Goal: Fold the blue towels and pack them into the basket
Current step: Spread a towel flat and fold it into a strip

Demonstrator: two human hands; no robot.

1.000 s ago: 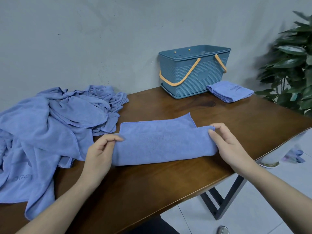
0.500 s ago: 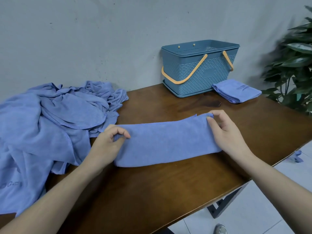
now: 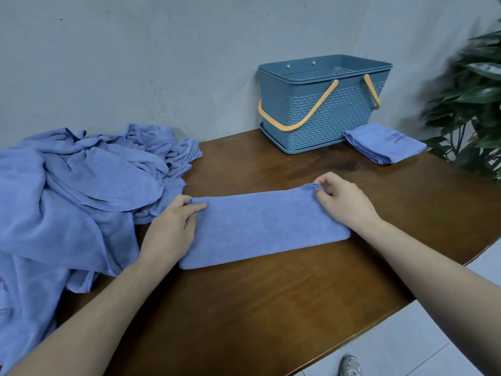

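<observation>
Blue microfibre, folded to a long strip (image 3: 263, 226), lies well in front of the basket (image 3: 322, 104) as our left hand (image 3: 170, 229) and right hand (image 3: 344, 204) pinch its far corners. One folded towel (image 3: 385, 145) waits beside the basket; a heap (image 3: 76, 191) left of it remains, by our judgement.

The pile of unfolded blue towels (image 3: 67, 202) runs off the left edge; the potted plant (image 3: 471, 104) is blurred and cut by the right edge; the basket (image 3: 322, 115) floor is hidden behind its wall; the folded towel (image 3: 385, 143) print is illegible.
</observation>
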